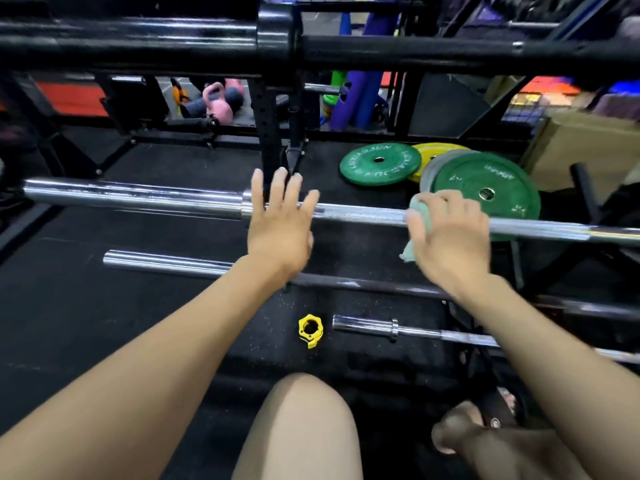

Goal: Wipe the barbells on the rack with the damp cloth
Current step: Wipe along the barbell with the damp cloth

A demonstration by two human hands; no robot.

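My right hand [450, 237] grips a pale green damp cloth [417, 216] around the chrome steel barbell [360, 213] on the rack; my left hand [280, 220] hovers, fingers spread, over its collar.

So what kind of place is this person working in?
Most likely a gym's weights area. Long chrome steel barbells lie across a black metal rack, round green weight plates lie on the black rubber floor, and pink kettlebells sit behind. The right hand presses a pale green cloth onto one bar.
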